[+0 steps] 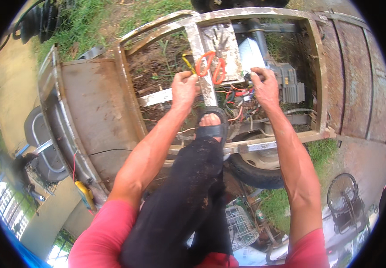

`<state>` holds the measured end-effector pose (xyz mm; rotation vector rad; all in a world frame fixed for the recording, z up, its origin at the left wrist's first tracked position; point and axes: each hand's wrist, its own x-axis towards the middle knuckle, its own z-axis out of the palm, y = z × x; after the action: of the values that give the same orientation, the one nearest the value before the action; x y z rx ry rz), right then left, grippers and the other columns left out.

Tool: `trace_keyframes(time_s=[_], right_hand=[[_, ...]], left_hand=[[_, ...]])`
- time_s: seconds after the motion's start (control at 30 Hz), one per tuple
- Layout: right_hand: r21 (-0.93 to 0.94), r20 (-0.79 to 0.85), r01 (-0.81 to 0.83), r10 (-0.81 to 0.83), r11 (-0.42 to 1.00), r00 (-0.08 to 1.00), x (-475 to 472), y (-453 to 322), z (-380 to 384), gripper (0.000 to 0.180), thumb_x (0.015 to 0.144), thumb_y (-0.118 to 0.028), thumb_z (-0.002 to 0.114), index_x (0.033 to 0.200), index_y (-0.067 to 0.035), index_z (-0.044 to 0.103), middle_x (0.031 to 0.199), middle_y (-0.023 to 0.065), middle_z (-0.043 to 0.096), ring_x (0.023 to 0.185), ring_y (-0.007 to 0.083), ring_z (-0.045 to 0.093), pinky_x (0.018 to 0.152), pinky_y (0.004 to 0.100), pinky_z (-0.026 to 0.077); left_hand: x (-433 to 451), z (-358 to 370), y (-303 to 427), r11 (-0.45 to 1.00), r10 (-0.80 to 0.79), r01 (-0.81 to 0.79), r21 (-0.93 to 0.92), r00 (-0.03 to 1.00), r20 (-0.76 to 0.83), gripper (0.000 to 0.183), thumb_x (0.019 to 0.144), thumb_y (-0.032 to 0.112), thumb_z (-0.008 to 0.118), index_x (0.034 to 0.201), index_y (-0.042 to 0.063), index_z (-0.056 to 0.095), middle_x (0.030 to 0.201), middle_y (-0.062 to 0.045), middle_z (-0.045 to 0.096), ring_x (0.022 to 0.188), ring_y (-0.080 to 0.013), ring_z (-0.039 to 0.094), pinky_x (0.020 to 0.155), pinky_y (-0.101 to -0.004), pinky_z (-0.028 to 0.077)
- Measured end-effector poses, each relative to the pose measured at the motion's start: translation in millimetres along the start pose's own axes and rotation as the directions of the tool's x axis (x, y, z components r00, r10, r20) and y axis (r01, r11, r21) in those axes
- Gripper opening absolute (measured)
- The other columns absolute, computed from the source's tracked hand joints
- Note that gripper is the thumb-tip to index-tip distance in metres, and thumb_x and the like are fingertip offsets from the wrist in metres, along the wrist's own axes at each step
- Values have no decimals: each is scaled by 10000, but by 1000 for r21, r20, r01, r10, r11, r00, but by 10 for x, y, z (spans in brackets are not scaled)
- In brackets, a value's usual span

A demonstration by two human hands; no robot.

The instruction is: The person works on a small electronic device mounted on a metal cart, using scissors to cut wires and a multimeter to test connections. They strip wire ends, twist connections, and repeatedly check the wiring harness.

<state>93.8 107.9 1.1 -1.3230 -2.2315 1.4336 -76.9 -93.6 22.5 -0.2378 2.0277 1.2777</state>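
Pinched between the fingers of my left hand (184, 88) is the end of a yellow strip, perhaps tape (187, 62). Orange-handled scissors (211, 67) lie on the rusty metal frame (207, 90) and the plate beside it, between my hands. My right hand (265, 85) has its fingertips closed on a small part at the wiring; exactly what it grips is hard to tell. A tangle of coloured wires (238, 97) runs between the hands. Just above my right hand is a white box-like object (251, 53). My sandalled foot (210, 125) is on the frame's middle bar.
A finned grey metal unit (292, 85) sits inside the frame at right. Near me is a wheel with a tyre (256, 171). A yellow multimeter-like device (85, 194) hangs at the left panel. Metal plates (357, 77) extend right; a wire basket (241, 226) stands below.
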Motion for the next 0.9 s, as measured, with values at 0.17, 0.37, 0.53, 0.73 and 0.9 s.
trace_keyframes(time_s=[0.17,0.37,0.53,0.73,0.9], right_hand=[[70,38,-65,63,995,997,-41,-78,-37,299,909,-194,681,1168,-57,739,1105,136,630,903,216,669,877,352,531],[127,20,-43,41,991,999,-57,-4,-74,339,880,-198,661,1184,-66,733,1110,134,632,919,221,663,891,353,523],[77,0,3,-3,997,1000,-70,27,-180,379,826,-106,645,1188,-29,726,1110,110,634,907,173,658,867,323,524],[6,-58,94,-94,996,994,-143,115,-268,352,826,-122,679,1161,-23,725,1138,121,642,949,196,670,895,331,533],[56,-84,11,-6,998,996,-226,159,-336,353,818,-171,696,1146,-45,732,1201,159,652,1143,288,623,1018,367,485]], left_hand=[[-40,-145,-129,1000,-16,16,21,1000,-3,385,983,170,639,1298,-30,544,1047,-120,674,755,-162,665,633,-299,534],[-84,-246,-207,1000,-26,26,15,1000,3,294,1004,166,618,1236,-12,585,1025,-116,688,765,-161,674,643,-291,546],[-180,-316,-306,998,-64,64,7,998,27,243,1016,162,600,1196,-2,601,1012,-99,690,755,-151,667,645,-283,546],[-242,-387,-493,995,-102,103,-13,993,62,225,1026,167,587,1191,15,598,998,-93,694,757,-159,662,667,-301,542],[-296,-381,-556,997,-67,70,-40,995,74,213,1018,164,594,1156,4,617,980,-96,702,739,-151,660,649,-286,537]])
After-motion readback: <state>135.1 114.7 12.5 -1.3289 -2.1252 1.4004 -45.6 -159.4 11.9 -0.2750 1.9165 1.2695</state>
